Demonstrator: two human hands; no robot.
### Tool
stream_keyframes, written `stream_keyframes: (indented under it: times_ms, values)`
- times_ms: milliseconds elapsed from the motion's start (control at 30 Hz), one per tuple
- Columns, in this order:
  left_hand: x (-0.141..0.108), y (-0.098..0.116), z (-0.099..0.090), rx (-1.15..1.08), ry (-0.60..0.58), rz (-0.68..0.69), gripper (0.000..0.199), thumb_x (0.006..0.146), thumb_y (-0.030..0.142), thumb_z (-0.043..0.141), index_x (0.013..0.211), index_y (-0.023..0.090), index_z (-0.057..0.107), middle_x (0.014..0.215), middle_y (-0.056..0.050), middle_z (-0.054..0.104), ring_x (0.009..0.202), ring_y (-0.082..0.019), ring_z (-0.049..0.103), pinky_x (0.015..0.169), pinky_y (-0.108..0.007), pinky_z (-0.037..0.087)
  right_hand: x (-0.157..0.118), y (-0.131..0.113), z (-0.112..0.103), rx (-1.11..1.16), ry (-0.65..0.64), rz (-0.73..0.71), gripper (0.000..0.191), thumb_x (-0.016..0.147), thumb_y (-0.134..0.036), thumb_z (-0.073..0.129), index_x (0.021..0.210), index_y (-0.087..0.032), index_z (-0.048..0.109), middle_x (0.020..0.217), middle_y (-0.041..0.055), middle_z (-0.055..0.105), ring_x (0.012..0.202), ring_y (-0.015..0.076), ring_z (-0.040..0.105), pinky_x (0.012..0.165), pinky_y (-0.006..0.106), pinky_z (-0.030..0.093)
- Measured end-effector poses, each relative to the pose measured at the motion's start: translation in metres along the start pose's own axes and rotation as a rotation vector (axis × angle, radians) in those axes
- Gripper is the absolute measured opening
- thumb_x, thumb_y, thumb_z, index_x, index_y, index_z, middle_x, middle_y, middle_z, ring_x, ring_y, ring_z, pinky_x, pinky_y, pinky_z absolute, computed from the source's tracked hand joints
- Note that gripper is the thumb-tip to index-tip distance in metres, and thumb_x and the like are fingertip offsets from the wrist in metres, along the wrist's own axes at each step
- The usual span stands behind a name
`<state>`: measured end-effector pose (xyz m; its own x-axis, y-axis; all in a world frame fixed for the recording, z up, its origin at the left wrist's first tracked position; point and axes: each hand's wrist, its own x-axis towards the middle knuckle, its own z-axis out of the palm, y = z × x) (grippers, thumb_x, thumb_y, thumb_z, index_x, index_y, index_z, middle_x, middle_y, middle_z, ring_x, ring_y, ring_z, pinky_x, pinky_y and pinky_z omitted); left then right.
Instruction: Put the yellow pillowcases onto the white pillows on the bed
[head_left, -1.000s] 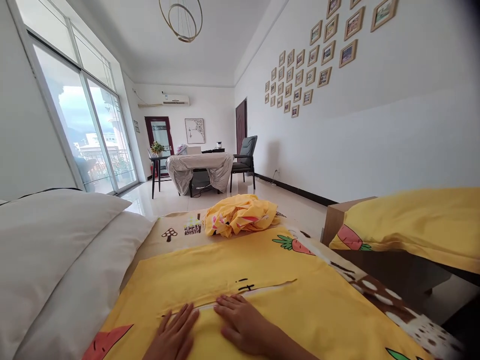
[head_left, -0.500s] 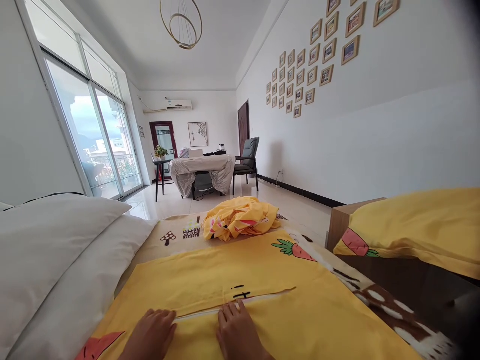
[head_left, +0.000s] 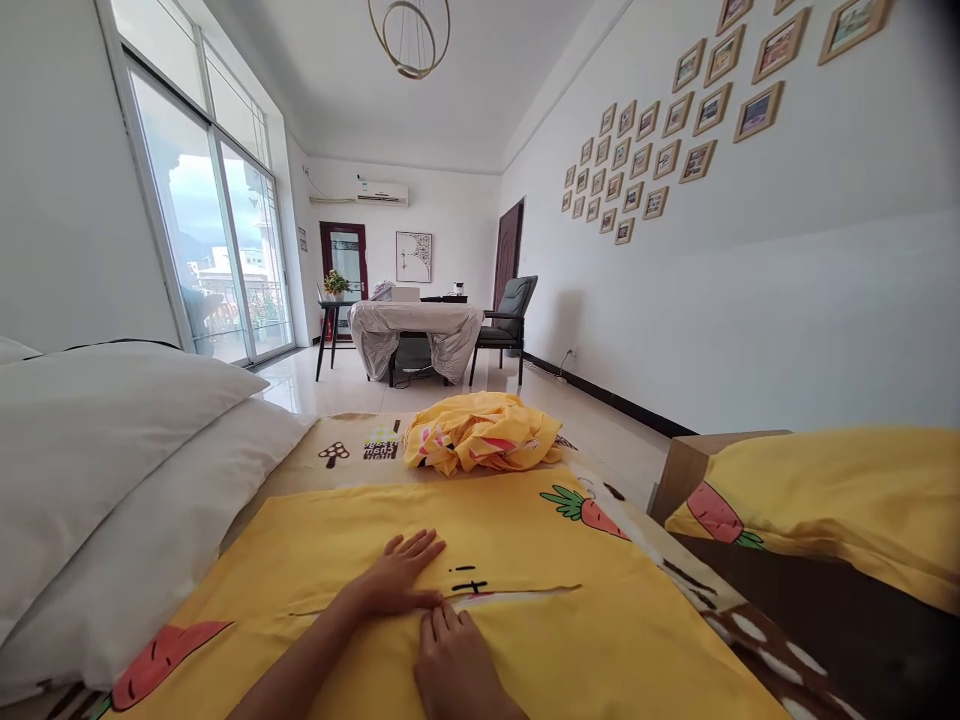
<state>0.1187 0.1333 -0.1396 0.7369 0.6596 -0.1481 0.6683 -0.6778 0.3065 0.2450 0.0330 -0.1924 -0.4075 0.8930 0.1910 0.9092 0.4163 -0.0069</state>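
A yellow cloth (head_left: 600, 620) with carrot prints lies spread on the bed, a slit with a whitish edge running across its middle. My left hand (head_left: 401, 575) rests on the cloth above the slit, its fingers spread and its thumb beside my right fingertips. Just below, my right hand (head_left: 456, 655) touches the cloth at the slit with its fingers together and bent; whether they pinch the edge is hidden. Beyond both hands sits a crumpled yellow cloth (head_left: 484, 435).
White pillows (head_left: 112, 420) are stacked at the left. At the right, another yellow fabric piece (head_left: 840, 490) lies over a brown wooden box or cabinet (head_left: 686, 470). A covered table (head_left: 416, 320) and black chair (head_left: 510, 315) stand farther back.
My left hand has moved up and right from the slit's left part, and its fingers have spread flat. My right hand stays near the slit. The view has turned slightly left.
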Motion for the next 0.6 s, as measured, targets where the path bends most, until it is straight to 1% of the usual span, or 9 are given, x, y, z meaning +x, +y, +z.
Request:
stream_keyframes:
  times_ms: [167,233,300,400,500,600]
  values:
    - [0.001,-0.005,-0.002,-0.032,-0.025,-0.004,0.083,0.077,0.074,0.035,0.146,0.03,0.016,0.154,-0.005,0.01,0.142,-0.022,0.008,0.113,-0.05,0.007,-0.007,-0.008,-0.043,0.044,-0.171,0.031,0.044,0.08,-0.022,0.047,0.115,0.003,0.058,0.11,0.0272,0.06,0.103,0.0357,0.056,0.087,0.048,0.044]
    - [0.004,-0.008,-0.003,-0.042,-0.028,-0.014,0.082,0.077,0.075,0.035,0.145,0.033,0.017,0.155,-0.003,0.011,0.142,-0.022,0.008,0.113,-0.05,0.007,-0.008,-0.012,-0.056,0.034,-0.214,0.034,0.041,0.08,-0.022,0.047,0.111,0.002,0.06,0.105,0.0258,0.062,0.1,0.0345,0.058,0.086,0.047,0.044]
    - [0.009,-0.013,-0.004,-0.05,-0.029,-0.031,0.082,0.075,0.075,0.037,0.145,0.035,0.018,0.155,-0.003,0.011,0.142,-0.023,0.009,0.113,-0.051,0.008,-0.01,-0.015,-0.062,0.02,-0.234,0.029,0.038,0.08,-0.023,0.049,0.107,0.0,0.063,0.101,0.0253,0.063,0.096,0.034,0.059,0.083,0.046,0.045]
    - [0.019,-0.023,-0.004,-0.055,-0.025,-0.074,0.086,0.073,0.075,0.04,0.145,0.033,0.019,0.155,-0.006,0.011,0.142,-0.025,0.008,0.111,-0.054,0.009,-0.01,-0.017,-0.06,0.016,-0.251,0.028,0.036,0.077,-0.023,0.054,0.103,-0.001,0.065,0.096,0.0243,0.066,0.092,0.0322,0.062,0.081,0.043,0.046]
    - [0.029,-0.034,-0.004,-0.042,0.001,-0.127,0.087,0.073,0.075,0.039,0.145,0.03,0.02,0.155,-0.008,0.009,0.142,-0.028,0.005,0.11,-0.057,0.008,-0.006,-0.017,-0.048,0.057,-0.287,0.009,0.032,0.072,-0.026,0.061,0.093,-0.004,0.068,0.087,0.0216,0.068,0.083,0.0301,0.065,0.076,0.04,0.047]
    - [0.038,-0.041,-0.007,-0.014,0.049,-0.179,0.087,0.074,0.074,0.037,0.145,0.027,0.023,0.155,-0.009,0.009,0.142,-0.029,0.005,0.109,-0.058,0.009,0.001,-0.018,-0.035,0.097,-0.319,0.0,0.019,0.074,-0.023,0.058,0.081,-0.01,0.069,0.076,0.0177,0.07,0.071,0.0277,0.067,0.067,0.038,0.048]
